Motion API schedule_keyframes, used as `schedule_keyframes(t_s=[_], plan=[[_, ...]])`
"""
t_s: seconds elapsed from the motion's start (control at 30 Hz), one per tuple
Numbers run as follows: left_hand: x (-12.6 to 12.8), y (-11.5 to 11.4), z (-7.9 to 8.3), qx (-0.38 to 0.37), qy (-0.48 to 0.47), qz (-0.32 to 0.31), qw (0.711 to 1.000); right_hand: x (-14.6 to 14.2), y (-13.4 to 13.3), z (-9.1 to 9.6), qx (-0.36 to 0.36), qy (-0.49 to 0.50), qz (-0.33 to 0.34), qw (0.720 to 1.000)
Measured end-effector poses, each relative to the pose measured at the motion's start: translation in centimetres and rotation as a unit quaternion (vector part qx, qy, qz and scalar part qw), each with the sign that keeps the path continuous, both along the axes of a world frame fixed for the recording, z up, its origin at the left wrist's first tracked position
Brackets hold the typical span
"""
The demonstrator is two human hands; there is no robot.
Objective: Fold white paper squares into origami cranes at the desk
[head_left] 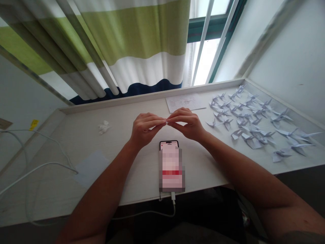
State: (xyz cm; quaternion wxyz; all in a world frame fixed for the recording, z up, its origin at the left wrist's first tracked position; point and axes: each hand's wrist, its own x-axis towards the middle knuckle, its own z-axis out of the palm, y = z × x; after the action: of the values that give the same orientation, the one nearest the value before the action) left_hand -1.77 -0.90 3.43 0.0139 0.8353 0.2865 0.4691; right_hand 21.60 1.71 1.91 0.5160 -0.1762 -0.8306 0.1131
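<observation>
Above the middle of the desk, my left hand (pixel 146 127) and my right hand (pixel 188 124) meet fingertip to fingertip. Both are closed in a pinch on a small piece of white paper (pixel 167 122), of which only a sliver shows between the fingers. Its folded shape is mostly hidden. Just below the hands, a phone (pixel 170 166) lies face up with its screen lit and partly blurred out. Many white folded paper cranes (pixel 250 139) are spread over the right side of the desk.
A printed white sheet (pixel 186 102) lies behind my hands. To the left are a crumpled tissue (pixel 103 127) and a blank white paper (pixel 92 168) beside my left forearm. White cables (pixel 50 164) cross the left side; a charging cable (pixel 173 198) runs from the phone over the front edge.
</observation>
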Motion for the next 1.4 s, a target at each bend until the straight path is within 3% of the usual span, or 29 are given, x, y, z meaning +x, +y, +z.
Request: schedule_keyframes(t_s=[0.57,0.9,1.07,1.2,1.4], plan=[[-0.2,-0.5,0.2,-0.109,0.017,0.079,0.991,0.2,0.1,0.3,-0.053,-0.004,-0.004,0.999],[-0.6,0.5,-1.0,-0.198,-0.076,0.118,0.97,1.7,1.4,0.3,-0.163,0.006,-0.008,0.987],[-1.3,0.9,-1.2,-0.256,-0.151,0.146,0.943,2.6,2.2,0.3,-0.185,0.042,-0.041,0.981],[-1.6,1.0,-1.0,-0.306,-0.226,0.128,0.916,3.3,3.0,0.2,-0.2,0.098,-0.066,0.973],[-1.0,1.0,-1.3,-0.376,-0.246,0.067,0.891,1.5,1.9,-0.4,-0.305,0.059,0.046,0.949]])
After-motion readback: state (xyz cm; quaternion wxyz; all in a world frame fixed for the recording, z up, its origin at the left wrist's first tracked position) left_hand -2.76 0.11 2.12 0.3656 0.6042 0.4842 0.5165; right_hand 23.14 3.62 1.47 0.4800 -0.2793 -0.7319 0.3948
